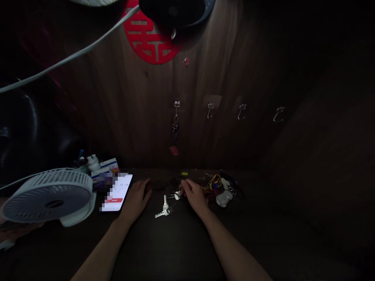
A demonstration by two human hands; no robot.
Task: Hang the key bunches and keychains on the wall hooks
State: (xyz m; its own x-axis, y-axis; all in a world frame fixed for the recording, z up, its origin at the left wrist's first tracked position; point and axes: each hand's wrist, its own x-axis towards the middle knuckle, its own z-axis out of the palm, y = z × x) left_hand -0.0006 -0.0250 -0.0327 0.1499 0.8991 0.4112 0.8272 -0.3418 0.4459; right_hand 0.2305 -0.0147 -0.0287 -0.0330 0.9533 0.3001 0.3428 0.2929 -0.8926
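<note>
My left hand (137, 198) lies on the dark tabletop with its fingers stretched out and nothing in them, just right of a lit phone (124, 191). Near the middle, my right hand (191, 192) has its thumb and fingers pinched on a small bunch of keys (177, 195); the part in the grip is hidden. Two bright keys (165, 210) lie between my hands, slightly nearer to me. To the right of my right hand is a heap of keys and keyrings, with a yellow and blue charm (215, 182) and a silver oval tag (224, 198).
A white fan (49, 197) stands at the left, before small boxes (109, 166) and white bottles (93, 163). Metal hooks (210, 106) line the wooden wall; a keychain (175, 127) hangs from the leftmost. A white cable (84, 50) crosses the upper left.
</note>
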